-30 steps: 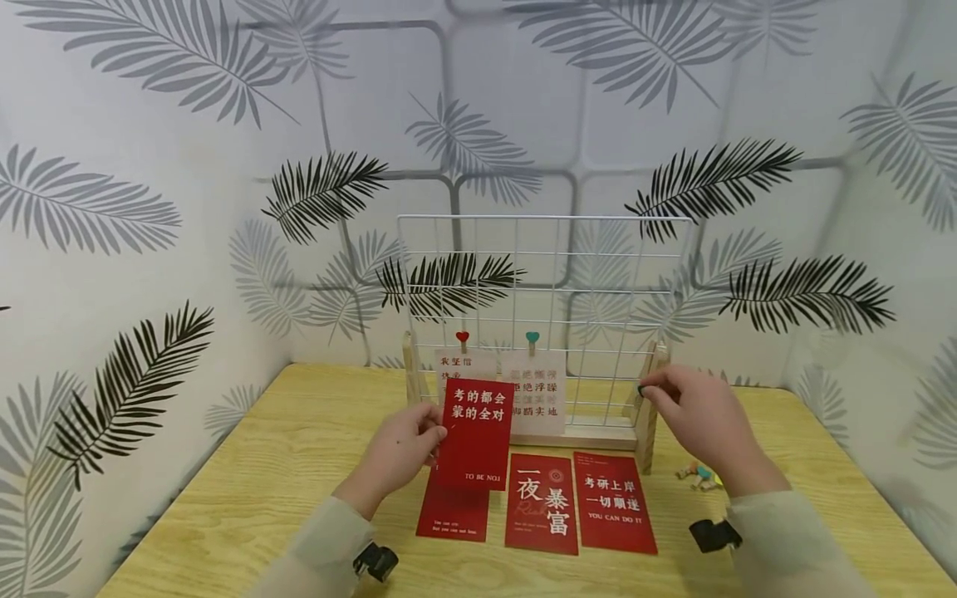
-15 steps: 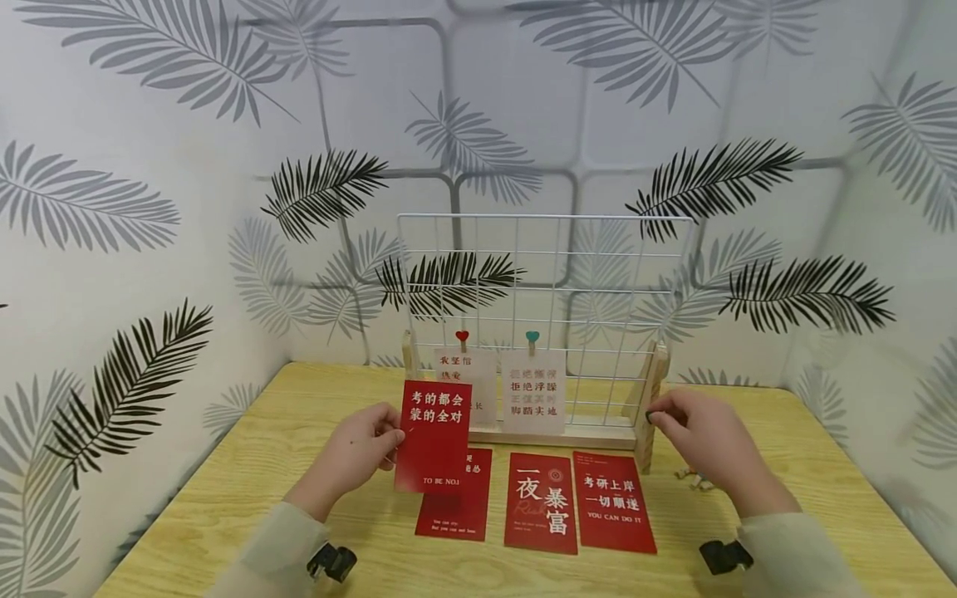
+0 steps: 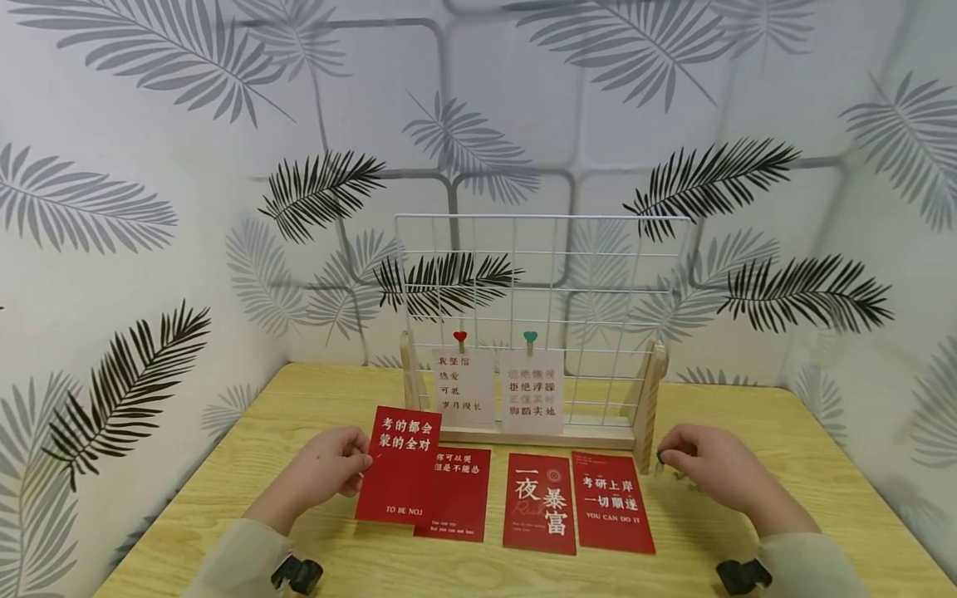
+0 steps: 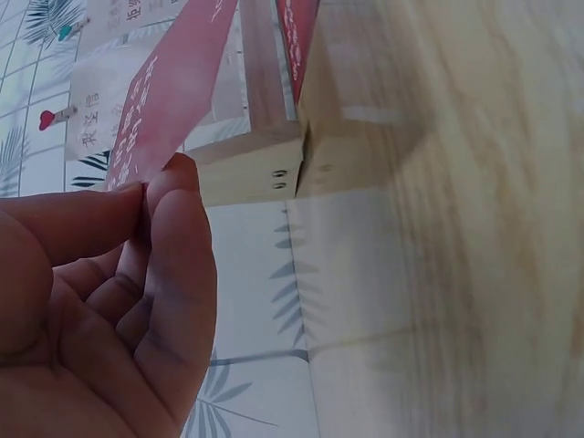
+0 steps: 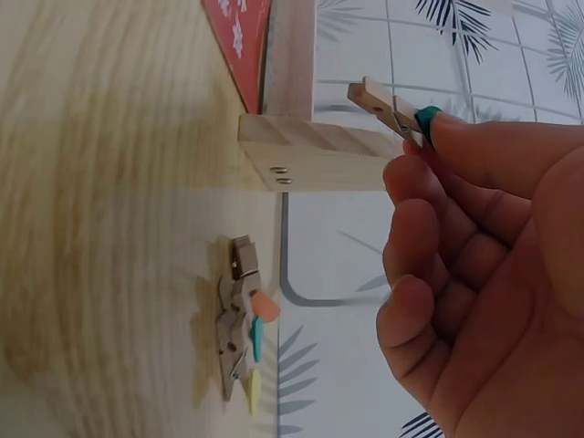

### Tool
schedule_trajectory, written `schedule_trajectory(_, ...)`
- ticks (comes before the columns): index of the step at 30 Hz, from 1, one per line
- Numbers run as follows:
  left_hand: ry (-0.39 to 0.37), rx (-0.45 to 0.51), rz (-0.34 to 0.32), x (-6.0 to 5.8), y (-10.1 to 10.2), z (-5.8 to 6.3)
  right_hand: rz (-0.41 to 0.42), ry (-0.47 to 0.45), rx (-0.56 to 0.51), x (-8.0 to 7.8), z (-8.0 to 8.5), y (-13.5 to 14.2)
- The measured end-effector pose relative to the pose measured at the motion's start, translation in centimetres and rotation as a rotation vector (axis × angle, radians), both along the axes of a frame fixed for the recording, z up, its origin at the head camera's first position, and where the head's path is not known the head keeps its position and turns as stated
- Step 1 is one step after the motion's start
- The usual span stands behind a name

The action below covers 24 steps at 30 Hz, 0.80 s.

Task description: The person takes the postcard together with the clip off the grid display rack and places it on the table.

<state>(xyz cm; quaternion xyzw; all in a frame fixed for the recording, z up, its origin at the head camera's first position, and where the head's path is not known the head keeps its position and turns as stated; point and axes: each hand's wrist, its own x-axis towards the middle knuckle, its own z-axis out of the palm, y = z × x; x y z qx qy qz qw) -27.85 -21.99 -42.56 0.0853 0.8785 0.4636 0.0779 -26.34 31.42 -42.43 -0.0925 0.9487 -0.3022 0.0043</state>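
My left hand (image 3: 325, 467) pinches a red card (image 3: 399, 473) with white characters by its left edge, thumb against fingers. That card is held above the table and overlaps part of another red card (image 3: 459, 507) lying there. My right hand (image 3: 718, 471) pinches a small wooden clothespin (image 5: 388, 108) with a dark green top, beside the rack's right leg. On the white wire grid rack with its wooden base (image 3: 598, 435), two pale cards hang. A red heart clothespin (image 3: 459, 336) holds the left one, a teal heart clothespin (image 3: 530, 336) the right one.
Two more red cards lie before the rack, a middle card (image 3: 540, 523) and a right card (image 3: 613, 515). Several loose clothespins (image 5: 235, 333) with coloured tops lie on the table right of the rack. A leaf-patterned wall (image 3: 576, 108) stands behind.
The left hand has carried its red card leftward and down, uncovering the left hanging card. The right hand has moved down and slightly right from the rack's leg, still pinching the clothespin.
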Motion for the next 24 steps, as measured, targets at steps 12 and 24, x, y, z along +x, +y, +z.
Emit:
schedule_trajectory(12,-0.066,-0.136,0.045,0.1,-0.8,-1.2,0.027,-0.061,0.012,0.1,-1.3,1.2)
schedule_trajectory(24,-0.079,-0.293,0.033,0.5,-1.2,-2.0,0.054,-0.12,0.004,0.0,-2.5,2.4)
